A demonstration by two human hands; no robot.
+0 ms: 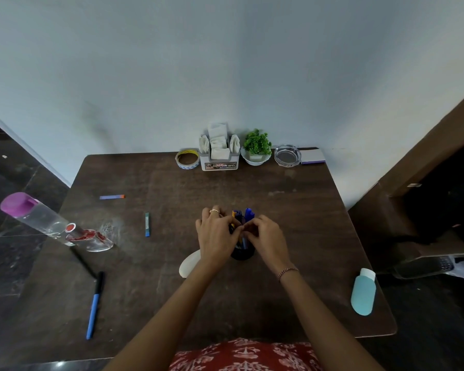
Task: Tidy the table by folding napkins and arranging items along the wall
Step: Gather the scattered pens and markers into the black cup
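Left hand [217, 234], right hand [267, 238] curled round pen holder [243, 255].

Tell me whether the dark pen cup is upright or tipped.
Upright: the pen cup stands on its base, blue pens sticking up out of it.

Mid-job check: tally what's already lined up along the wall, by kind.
Tape roll: 1
Napkin holder: 1
Potted plant: 1
Glass dish: 1
Purple notepad: 1
Total: 5
Not counted: pen holder, held mid-table by left hand and right hand.
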